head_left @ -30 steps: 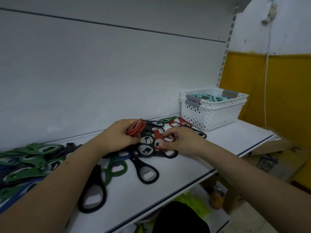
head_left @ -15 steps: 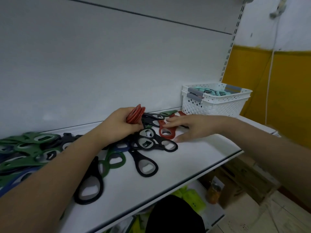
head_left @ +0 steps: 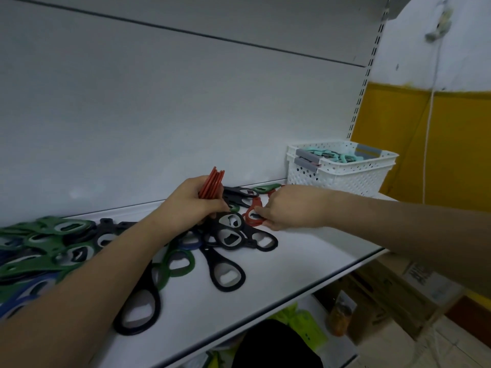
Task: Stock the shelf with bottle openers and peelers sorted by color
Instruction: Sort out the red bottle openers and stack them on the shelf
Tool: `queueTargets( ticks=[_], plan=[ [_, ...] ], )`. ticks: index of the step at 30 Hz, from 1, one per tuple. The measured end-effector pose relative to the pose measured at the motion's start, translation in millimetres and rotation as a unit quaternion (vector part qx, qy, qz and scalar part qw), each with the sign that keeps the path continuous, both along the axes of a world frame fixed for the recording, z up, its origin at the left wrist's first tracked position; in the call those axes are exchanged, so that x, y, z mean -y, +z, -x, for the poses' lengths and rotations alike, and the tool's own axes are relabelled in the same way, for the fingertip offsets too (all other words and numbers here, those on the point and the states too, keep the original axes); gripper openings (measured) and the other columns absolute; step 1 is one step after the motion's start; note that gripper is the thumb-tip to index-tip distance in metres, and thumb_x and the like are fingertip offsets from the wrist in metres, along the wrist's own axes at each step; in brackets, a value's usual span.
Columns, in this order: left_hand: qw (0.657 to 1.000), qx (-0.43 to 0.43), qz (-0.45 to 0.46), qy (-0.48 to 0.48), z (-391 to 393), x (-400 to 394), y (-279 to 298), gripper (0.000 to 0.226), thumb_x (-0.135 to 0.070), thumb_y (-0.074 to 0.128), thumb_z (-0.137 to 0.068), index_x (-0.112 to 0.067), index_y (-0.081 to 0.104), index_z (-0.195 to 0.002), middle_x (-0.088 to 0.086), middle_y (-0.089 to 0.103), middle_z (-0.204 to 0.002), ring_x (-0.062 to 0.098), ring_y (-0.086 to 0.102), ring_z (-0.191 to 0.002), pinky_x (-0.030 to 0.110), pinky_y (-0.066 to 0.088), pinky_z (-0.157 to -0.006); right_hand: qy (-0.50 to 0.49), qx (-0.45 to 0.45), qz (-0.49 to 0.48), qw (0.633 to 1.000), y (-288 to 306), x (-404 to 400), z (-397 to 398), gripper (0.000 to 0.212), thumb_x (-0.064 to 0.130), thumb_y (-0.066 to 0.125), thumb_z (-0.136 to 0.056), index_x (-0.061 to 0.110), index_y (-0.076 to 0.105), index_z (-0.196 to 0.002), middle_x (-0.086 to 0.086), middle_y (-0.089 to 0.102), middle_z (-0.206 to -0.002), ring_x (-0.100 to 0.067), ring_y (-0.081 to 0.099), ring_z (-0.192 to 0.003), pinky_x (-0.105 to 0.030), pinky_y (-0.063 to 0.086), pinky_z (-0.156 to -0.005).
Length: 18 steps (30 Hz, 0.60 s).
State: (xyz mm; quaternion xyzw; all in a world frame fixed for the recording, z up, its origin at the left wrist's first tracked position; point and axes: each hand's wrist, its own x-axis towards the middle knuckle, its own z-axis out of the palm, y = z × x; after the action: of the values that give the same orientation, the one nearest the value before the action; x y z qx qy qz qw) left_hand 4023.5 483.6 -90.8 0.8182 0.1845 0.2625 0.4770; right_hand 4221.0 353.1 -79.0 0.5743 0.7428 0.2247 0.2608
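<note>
**On the shelf: red openers gathered from a mixed pile**

At the middle of the white shelf [head_left: 305, 261] both hands work over a loose pile of bottle openers. The left hand [head_left: 190, 201] is clenched around a stack of red openers [head_left: 211, 184], which stands on edge and sticks up out of the fist toward 12 o'clock. Just at 3 o'clock of it, the right hand [head_left: 291, 208] pinches a single red opener [head_left: 253, 215] at its ring end; that opener lies partly on the black ones beneath it.

Below the two hands, toward 6 o'clock, several black openers [head_left: 233, 235] lie crossed over one another, and one long black opener [head_left: 224, 272] points its ring at the shelf's front edge. Beside it at 9 o'clock sits a green opener [head_left: 179, 262], and a big black one [head_left: 139, 314] shows under the left forearm. Far out at 9 o'clock is a heap of green openers [head_left: 50, 243], with a few blue ones [head_left: 16, 305] at its lower edge.

At 2 o'clock from the hands, at the back right of the shelf, stands a white basket [head_left: 342, 176] with holes in its walls; teal items [head_left: 337, 156] lie inside, too small to tell what they are. Another green opener [head_left: 267, 187] lies between the basket and the left hand.
</note>
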Motion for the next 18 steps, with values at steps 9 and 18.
queueTargets(
  ticks=[9, 18],
  plan=[
    [1.000, 0.006, 0.028, 0.011, 3, -4, 0, 0.015, -0.004, 0.070, -0.083, -0.012, 0.058, -0.082, 0.011, 0.060, -0.072, 0.016, 0.056, -0.060, 0.023, 0.043, -0.049, -0.046, -0.238, -0.029, 0.970, 11, 1, -10, 0.024, 0.033, 0.061, -0.095, 0.022, 0.063, -0.116, 0.011, 0.054, -0.106, -0.005, 0.051, -0.088, -0.021, 0.045, -0.076],
    [0.997, 0.030, 0.073, 0.002, 1, -4, -1, 0.015, -0.020, 0.067, -0.092, -0.012, 0.057, -0.086, 0.004, 0.066, -0.068, 0.013, 0.056, -0.056, 0.024, 0.045, -0.046, -0.223, -0.381, 0.039, 0.896, 14, -28, -7, 0.045, 0.038, 0.081, -0.079, 0.019, 0.056, -0.113, 0.010, 0.061, -0.099, -0.011, 0.057, -0.089, -0.022, 0.045, -0.072]
  ],
)
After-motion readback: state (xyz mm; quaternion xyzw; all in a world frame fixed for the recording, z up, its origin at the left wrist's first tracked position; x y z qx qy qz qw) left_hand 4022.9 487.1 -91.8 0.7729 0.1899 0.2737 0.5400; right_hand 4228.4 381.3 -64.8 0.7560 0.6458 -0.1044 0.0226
